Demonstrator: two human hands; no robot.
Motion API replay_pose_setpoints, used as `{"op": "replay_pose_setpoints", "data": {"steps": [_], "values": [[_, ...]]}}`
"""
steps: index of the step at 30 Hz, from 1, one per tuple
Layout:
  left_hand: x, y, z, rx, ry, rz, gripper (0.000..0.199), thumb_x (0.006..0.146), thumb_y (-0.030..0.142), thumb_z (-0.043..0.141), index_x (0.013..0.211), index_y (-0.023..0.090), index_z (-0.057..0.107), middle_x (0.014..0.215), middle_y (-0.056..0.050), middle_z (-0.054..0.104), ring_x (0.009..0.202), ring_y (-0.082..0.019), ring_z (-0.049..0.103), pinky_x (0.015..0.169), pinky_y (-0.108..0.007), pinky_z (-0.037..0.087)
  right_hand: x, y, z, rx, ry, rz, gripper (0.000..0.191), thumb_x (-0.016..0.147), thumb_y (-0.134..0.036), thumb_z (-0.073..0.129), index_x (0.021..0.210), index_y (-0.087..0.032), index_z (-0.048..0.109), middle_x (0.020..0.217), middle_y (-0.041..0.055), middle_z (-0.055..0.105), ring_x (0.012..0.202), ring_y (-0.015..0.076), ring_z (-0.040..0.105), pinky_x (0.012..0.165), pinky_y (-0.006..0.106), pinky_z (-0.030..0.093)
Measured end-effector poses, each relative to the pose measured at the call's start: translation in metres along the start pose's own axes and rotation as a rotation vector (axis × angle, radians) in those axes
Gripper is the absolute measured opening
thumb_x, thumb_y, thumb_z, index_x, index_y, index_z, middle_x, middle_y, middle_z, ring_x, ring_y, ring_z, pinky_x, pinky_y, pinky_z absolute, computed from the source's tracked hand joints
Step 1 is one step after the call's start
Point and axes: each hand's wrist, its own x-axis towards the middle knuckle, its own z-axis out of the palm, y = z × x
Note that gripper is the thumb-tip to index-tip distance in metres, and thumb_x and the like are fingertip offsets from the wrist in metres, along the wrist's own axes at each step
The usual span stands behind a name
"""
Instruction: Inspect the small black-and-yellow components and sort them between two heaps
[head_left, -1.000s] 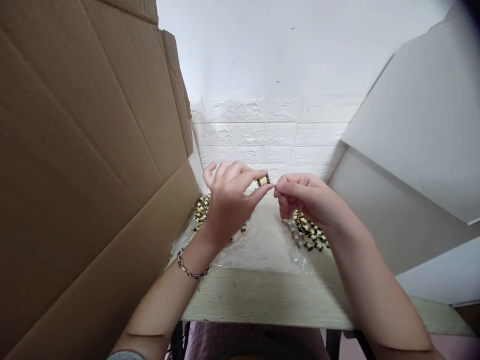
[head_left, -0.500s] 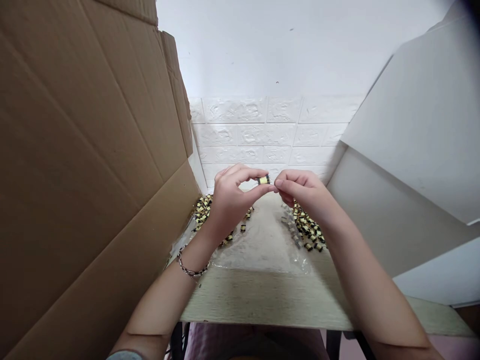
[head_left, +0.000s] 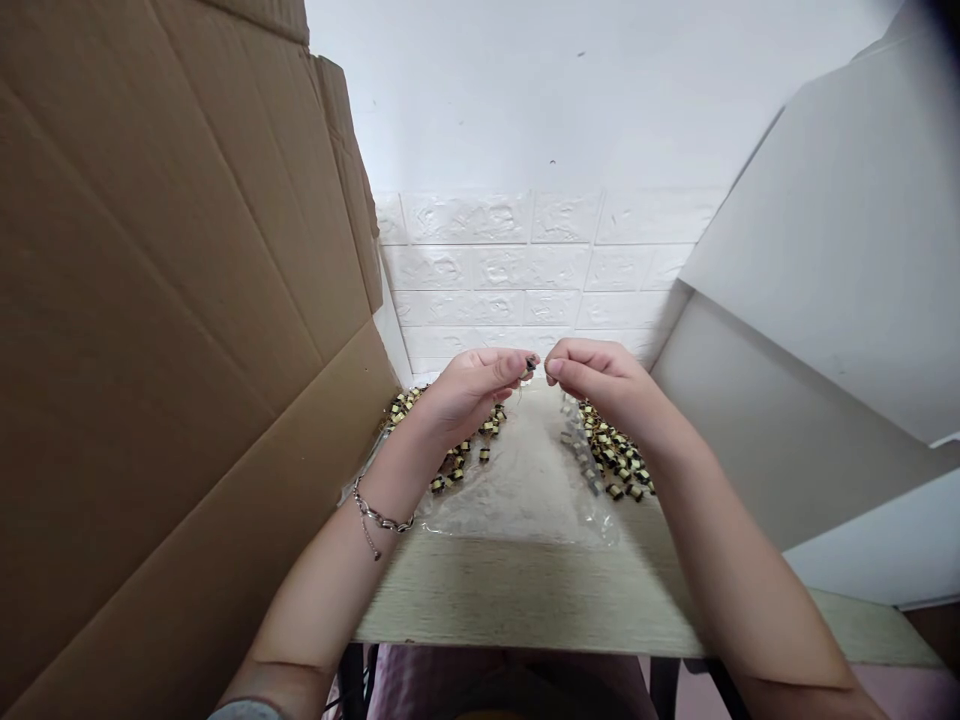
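One small coil pinched up between our hands

The coil [head_left: 531,365] is in the air above the table [head_left: 525,600], well back from the near edge. It sits at the fingertips of our left hand [head_left: 474,390], clasped between thumb and fingers that hide much of it. Our right hand [head_left: 604,370] is just beside it, fingers curled and thumb pressed to forefinger; whether that grip has a fine wire in it, we cannot tell. A narrow gap shows between the two hands.

We judge the step in hand to be close fingertip work at the coil, which calls for a steady left grip and a precise right pinch.

Below, a clear plastic bag [head_left: 525,490] lies short of the table's near edge. Loose coils make a left pile [head_left: 405,405] toward the table's left edge, beside a cardboard sheet [head_left: 187,300], and a right pile [head_left: 619,455] toward its right side, partly behind our right wrist. A white brick-patterned wall [head_left: 495,268] stands past the far edge.
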Motion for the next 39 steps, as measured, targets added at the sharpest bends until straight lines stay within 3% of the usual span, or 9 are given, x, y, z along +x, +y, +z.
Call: {"op": "replay_pose_setpoints", "data": {"steps": [6, 13, 20, 26, 31, 39], "values": [[0.003, -0.006, -0.003, -0.095, -0.067, -0.040, 0.025, 0.065, 0.044, 0.061, 0.074, 0.020, 0.063, 0.069, -0.001, 0.053, 0.062, -0.008, 0.047, 0.062, -0.024, 0.040, 0.001, 0.004, 0.001, -0.227, 0.089, -0.062, 0.018, 0.077, -0.024, 0.043, 0.062, -0.016, 0.050, 0.054, -0.0038, 0.039, 0.053, 0.0074, 0.035, 0.051, 0.021, 0.028], [0.005, -0.008, -0.002, -0.131, -0.052, -0.102, 0.023, 0.062, 0.041, 0.065, 0.074, 0.021, 0.064, 0.067, -0.001, 0.055, 0.063, -0.008, 0.049, 0.062, -0.023, 0.040, 0.001, 0.001, 0.001, -0.565, 0.204, -0.244, 0.018, 0.075, -0.016, 0.042, 0.058, -0.017, 0.048, 0.053, -0.0016, 0.046, 0.052, 0.0093, 0.040, 0.053, 0.022, 0.029], [0.004, -0.008, -0.001, -0.083, -0.103, -0.072, 0.020, 0.064, 0.039, 0.064, 0.071, 0.020, 0.065, 0.067, -0.001, 0.056, 0.064, -0.009, 0.049, 0.061, -0.023, 0.038, 0.002, 0.003, 0.000, -0.696, 0.233, -0.395, 0.018, 0.078, -0.015, 0.040, 0.061, -0.018, 0.046, 0.057, -0.0007, 0.048, 0.056, 0.0106, 0.043, 0.062, 0.025, 0.033], [0.004, -0.008, -0.002, -0.077, -0.123, -0.070, 0.019, 0.065, 0.038, 0.064, 0.071, 0.019, 0.065, 0.068, 0.000, 0.056, 0.061, -0.008, 0.045, 0.060, -0.023, 0.035, 0.003, 0.005, 0.000, -0.652, 0.199, -0.357, 0.018, 0.077, -0.015, 0.041, 0.060, -0.018, 0.046, 0.056, -0.0017, 0.047, 0.055, 0.0098, 0.042, 0.061, 0.024, 0.032], [0.002, -0.004, -0.002, -0.044, -0.113, -0.088, 0.022, 0.063, 0.039, 0.065, 0.068, 0.017, 0.065, 0.062, 0.001, 0.052, 0.056, -0.007, 0.039, 0.052, -0.022, 0.028, 0.004, 0.010, 0.002, -0.417, 0.093, -0.233, 0.017, 0.076, -0.017, 0.041, 0.061, -0.016, 0.050, 0.057, -0.0020, 0.048, 0.056, 0.0086, 0.042, 0.054, 0.021, 0.030], [-0.002, 0.001, -0.002, -0.064, -0.098, -0.099, 0.031, 0.062, 0.041, 0.066, 0.075, 0.013, 0.066, 0.066, -0.001, 0.054, 0.062, -0.006, 0.041, 0.056, -0.020, 0.027, 0.005, 0.016, 0.002, -0.165, 0.025, -0.135, 0.017, 0.076, -0.020, 0.043, 0.059, -0.016, 0.045, 0.053, -0.0052, 0.037, 0.050, 0.0056, 0.032, 0.048, 0.019, 0.027]]}}
